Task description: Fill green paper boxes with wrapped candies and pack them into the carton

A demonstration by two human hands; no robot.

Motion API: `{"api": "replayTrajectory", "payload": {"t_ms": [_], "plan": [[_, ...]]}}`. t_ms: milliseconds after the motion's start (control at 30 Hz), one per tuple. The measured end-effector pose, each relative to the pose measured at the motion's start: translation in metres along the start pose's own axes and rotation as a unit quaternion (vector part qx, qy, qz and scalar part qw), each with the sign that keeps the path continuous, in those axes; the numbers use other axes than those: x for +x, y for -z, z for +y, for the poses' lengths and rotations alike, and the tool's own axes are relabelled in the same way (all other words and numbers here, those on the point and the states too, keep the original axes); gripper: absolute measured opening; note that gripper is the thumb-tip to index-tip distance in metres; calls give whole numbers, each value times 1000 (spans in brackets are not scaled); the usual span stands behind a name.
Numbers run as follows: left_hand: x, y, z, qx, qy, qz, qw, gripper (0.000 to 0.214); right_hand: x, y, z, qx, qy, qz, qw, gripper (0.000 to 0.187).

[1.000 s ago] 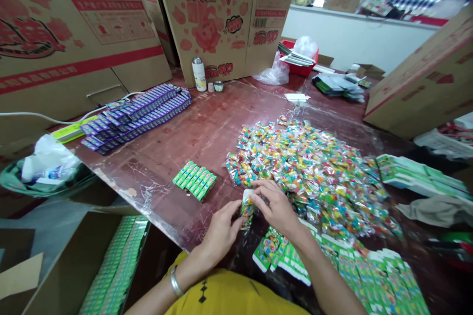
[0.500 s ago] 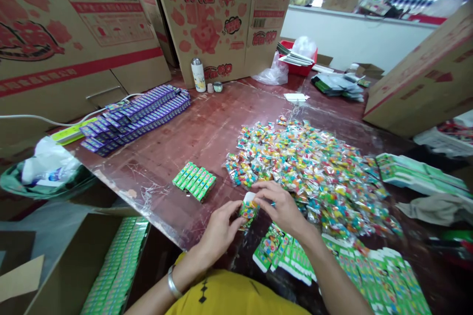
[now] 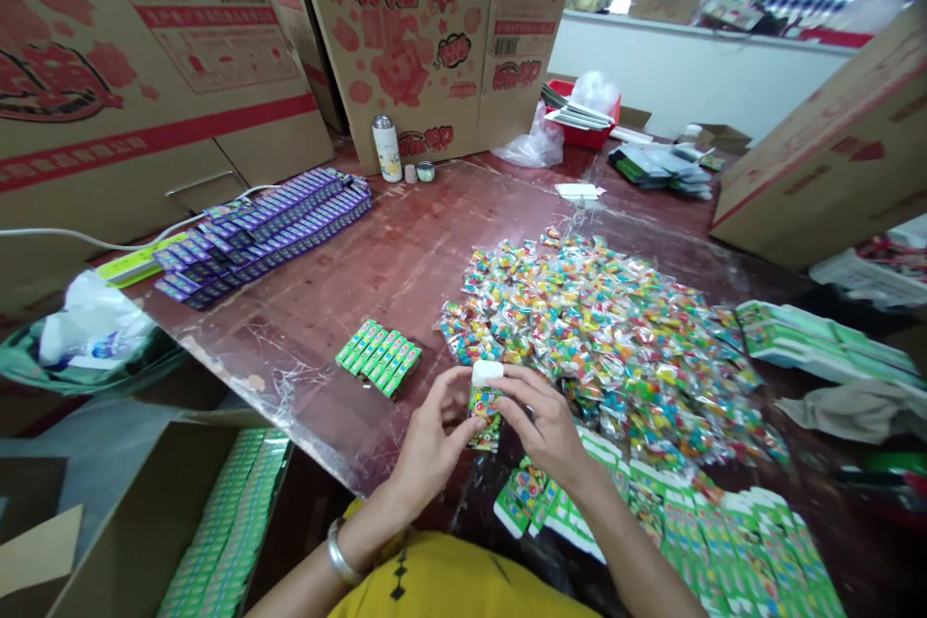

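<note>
Between my two hands is a small green candy box (image 3: pixel 484 400) with a white flap at its top end. My left hand (image 3: pixel 435 435) grips its left side, thumb across the front. My right hand (image 3: pixel 542 420) pinches the box near the flap from the right. Behind my right hand spreads a large heap of clear candy packets (image 3: pixel 601 328). Flat green cartons (image 3: pixel 731 531) lie under and beside my right forearm. To the left of my hands, a short row of filled green boxes (image 3: pixel 379 354) sits on the dark red table (image 3: pixel 304 280).
Stacked purple boxes (image 3: pixel 267 230) line the table's left side. A white bottle (image 3: pixel 386 149) stands before a big cardboard carton (image 3: pixel 412 29). Below the left edge, an open carton (image 3: pixel 137 512) holds rows of green boxes. A red basket (image 3: pixel 590 133) is at the back.
The box in my hands has turned more upright, its white flap now facing up at the top. My right hand has moved slightly down along it.
</note>
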State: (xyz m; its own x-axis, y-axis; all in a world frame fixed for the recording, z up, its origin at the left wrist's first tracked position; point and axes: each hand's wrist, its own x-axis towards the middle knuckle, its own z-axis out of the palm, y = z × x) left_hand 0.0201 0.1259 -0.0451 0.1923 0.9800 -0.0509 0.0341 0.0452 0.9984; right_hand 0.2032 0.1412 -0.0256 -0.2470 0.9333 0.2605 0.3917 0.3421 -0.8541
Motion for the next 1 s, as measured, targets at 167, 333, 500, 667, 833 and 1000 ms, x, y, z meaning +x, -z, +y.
{"api": "replayTrajectory", "payload": {"t_ms": [167, 333, 500, 667, 833, 1000], "plan": [[-3, -4, -6, 41, -10, 4, 999, 46, 2, -1, 1, 47, -59, -26, 997, 12], [1, 0, 1, -31, 2, -10, 999, 44, -4, -14, 9, 219, -141, 7, 965, 30], [4, -1, 3, -85, 25, -53, 995, 36, -9, -29, 12, 212, -141, 70, 964, 12], [6, -4, -4, -104, 30, -34, 994, 35, -5, -32, 8, 171, -105, 128, 971, 10], [4, -3, -6, -92, 40, -3, 995, 40, 2, -32, 8, 196, -136, 116, 964, 16], [0, -2, -2, -21, 15, -5, 1000, 38, 11, -21, 14, 193, -187, 34, 963, 20]]}}
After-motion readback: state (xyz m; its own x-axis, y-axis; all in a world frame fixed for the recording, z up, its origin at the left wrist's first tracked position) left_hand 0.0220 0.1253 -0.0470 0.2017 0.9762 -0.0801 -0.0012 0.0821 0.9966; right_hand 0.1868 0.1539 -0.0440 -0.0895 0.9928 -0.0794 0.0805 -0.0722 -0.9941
